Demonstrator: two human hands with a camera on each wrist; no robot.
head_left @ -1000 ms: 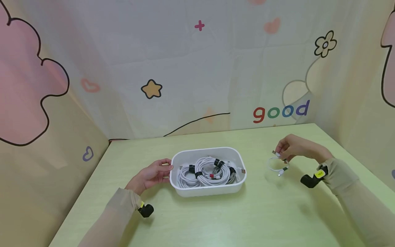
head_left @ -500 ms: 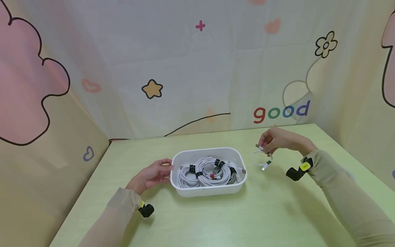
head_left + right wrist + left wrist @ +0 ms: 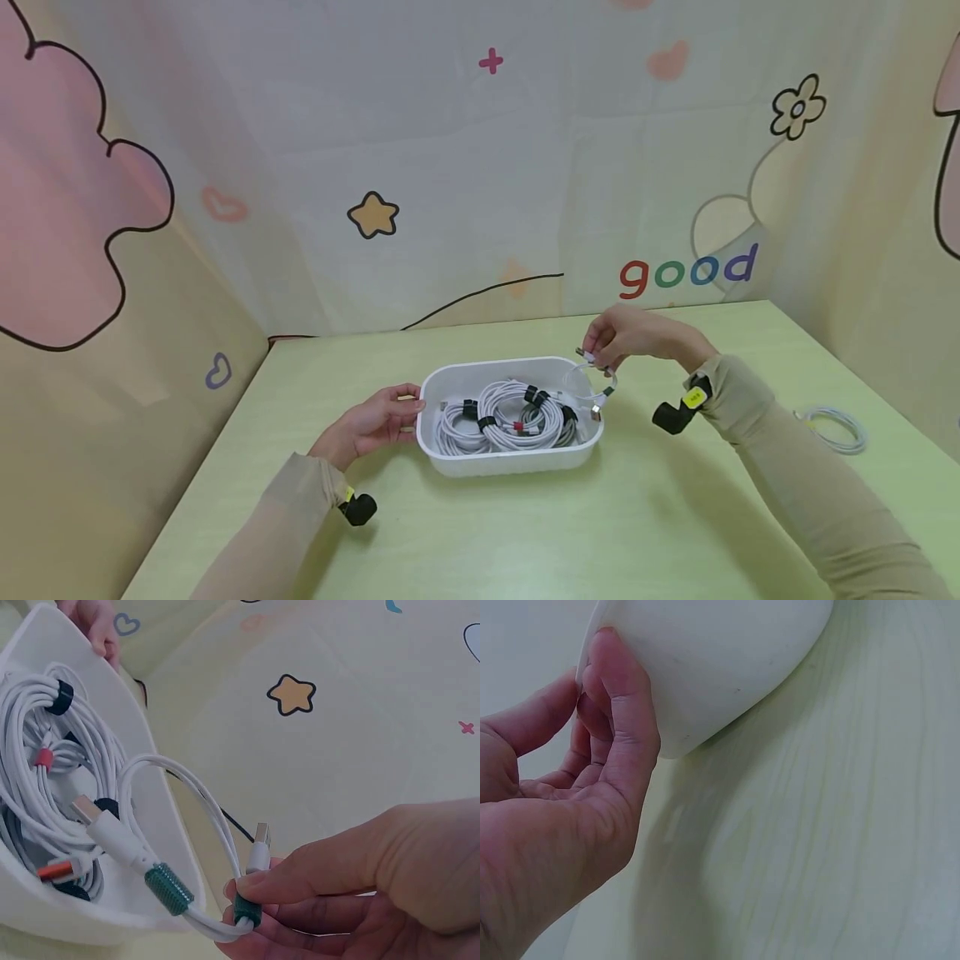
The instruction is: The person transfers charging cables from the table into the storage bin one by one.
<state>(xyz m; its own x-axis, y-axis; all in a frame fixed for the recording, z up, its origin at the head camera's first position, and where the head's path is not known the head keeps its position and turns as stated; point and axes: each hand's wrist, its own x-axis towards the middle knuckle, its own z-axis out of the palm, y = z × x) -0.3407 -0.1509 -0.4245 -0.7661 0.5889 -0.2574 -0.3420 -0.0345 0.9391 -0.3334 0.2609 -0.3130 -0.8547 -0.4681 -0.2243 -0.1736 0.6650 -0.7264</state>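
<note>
A white plastic box (image 3: 510, 465) stands on the table, filled with coiled white cables (image 3: 491, 433) bound by black and red straps. At its left end my left hand (image 3: 375, 425) grips the rim, thumb on the inner side and fingers outside, as the left wrist view shows. Over the box's right end, my right hand (image 3: 645, 333) pinches a short looped white USB cable (image 3: 112, 834) between thumb and fingers at one of its green ties (image 3: 247, 909). Both metal plugs of this cable stick out free. Its loop hangs above the box's right rim.
A separate coil of white cable (image 3: 855, 446) lies on the table's right side, beyond the right forearm. The pale green table (image 3: 510, 542) is backed by a printed cloth (image 3: 450, 167), with cloth on both sides too.
My right hand has moved left with the USB cable, from the table's right side to the box's right end. The coil on the right has come into view. My left hand stays on the rim.
</note>
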